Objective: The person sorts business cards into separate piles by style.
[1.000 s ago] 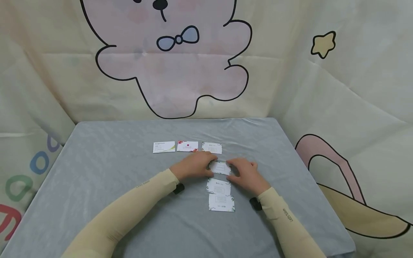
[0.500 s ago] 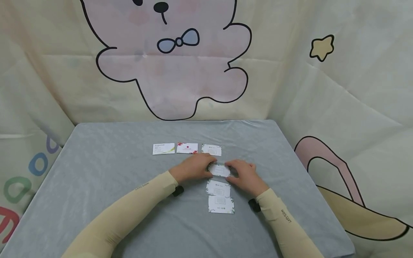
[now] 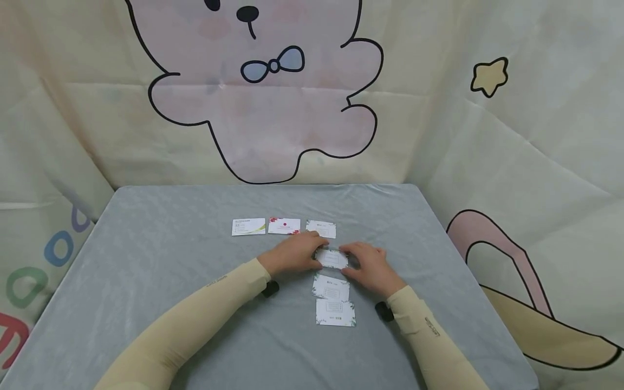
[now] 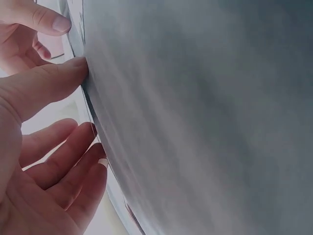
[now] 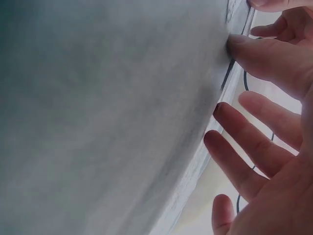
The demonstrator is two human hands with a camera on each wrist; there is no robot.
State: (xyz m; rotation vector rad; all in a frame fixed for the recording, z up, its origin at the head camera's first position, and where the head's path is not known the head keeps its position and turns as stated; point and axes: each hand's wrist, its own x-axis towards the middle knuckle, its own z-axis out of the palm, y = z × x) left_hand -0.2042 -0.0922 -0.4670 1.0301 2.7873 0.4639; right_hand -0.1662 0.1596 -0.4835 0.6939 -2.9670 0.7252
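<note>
A white business card (image 3: 332, 258) with leafy corners lies on the grey cloth between my two hands. My left hand (image 3: 294, 252) holds its left end, index finger at the far corner and thumb at the near one. At the right end, my right hand (image 3: 372, 265) grips the card in the same way. In the wrist views the left thumb (image 4: 63, 81) and right thumb (image 5: 259, 51) come down at the cloth, while the other fingers spread loosely. Toward me lie two similar cards, one (image 3: 331, 287) touching or slightly overlapping the other (image 3: 336, 313).
Three cards form a row farther back: one with a yellow-green stripe (image 3: 248, 227), one with red flowers (image 3: 284, 226) and a leafy one (image 3: 321, 229). The grey cloth-covered table (image 3: 170, 233) meets a printed curtain (image 3: 273, 130) behind.
The middle card has turned very slightly between my hands, which stay at its two ends. Everything sits a little lower in the head view as the camera tilts; the other cards keep their places.
</note>
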